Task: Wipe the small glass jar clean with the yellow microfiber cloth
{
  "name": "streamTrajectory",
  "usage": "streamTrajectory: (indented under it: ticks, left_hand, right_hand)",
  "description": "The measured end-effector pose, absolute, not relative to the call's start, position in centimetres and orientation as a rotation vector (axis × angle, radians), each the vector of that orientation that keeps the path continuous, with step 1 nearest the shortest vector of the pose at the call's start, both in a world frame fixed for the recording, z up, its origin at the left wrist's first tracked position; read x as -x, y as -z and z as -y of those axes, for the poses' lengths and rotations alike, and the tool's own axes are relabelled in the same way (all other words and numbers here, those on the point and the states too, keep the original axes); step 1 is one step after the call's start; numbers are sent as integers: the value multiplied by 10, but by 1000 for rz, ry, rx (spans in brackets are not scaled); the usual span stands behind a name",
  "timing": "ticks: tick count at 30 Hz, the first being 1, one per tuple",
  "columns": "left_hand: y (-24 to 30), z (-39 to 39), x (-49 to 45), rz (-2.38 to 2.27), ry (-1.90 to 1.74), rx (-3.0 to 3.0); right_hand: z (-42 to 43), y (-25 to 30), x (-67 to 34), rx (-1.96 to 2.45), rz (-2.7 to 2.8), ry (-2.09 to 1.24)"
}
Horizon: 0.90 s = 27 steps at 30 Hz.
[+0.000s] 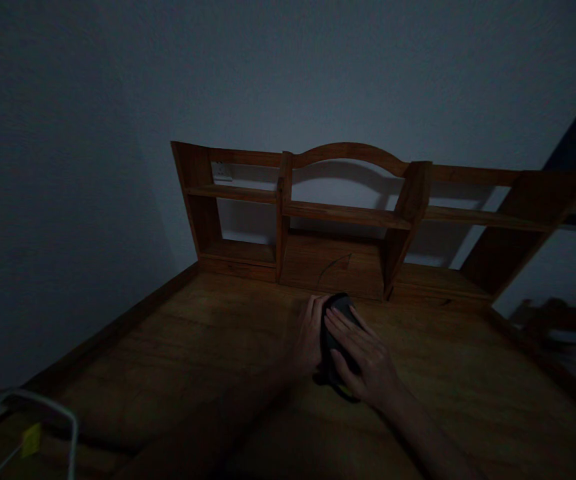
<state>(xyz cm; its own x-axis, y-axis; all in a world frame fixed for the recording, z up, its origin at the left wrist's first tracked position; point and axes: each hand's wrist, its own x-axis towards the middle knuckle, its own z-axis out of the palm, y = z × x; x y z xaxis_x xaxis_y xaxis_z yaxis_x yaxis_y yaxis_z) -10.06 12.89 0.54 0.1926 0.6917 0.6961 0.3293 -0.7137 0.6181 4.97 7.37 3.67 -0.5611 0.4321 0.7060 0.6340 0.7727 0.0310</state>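
A dark case-like object (344, 308), black at its rim with a greyer top, is on the wooden desk (208, 347), near the middle. A thin black loop hangs at its near end. My left hand (311, 337) curls against its left side, fingertips at the rim. Across its top lies my right hand (368, 360), fingers close together and thumb pressed to the near part, so the two hands hold it between them. Dim light and the hands hide much of its shape, and I cannot tell its exact kind.
A wooden shelf unit (348, 215) stands along the desk's back edge against the pale wall (288, 80). A wall socket (223, 172) shows through its left opening. At the lower left is a white cable (73, 427) with a yellow tag (31, 440).
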Motion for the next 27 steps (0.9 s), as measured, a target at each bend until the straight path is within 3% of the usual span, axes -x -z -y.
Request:
streamTrajectory:
  ticks: [7, 12, 20, 27]
  left_hand:
    - [-10, -132, 92, -1054, -1580, -1980]
    - [-6, -131, 96, -1008, -1545, -2052]
    - [0, -140, 94, -1101, -1599, -1953]
    - [-3, -138, 93, -1078, -1559, -1976]
  right_hand:
    - [-74, -35, -62, 824, 2038, 471]
    - [-77, -39, -55, 938, 2194, 423]
    - [-74, -38, -57, 733, 2150, 433]
    - [-77, -38, -57, 960, 2154, 449]
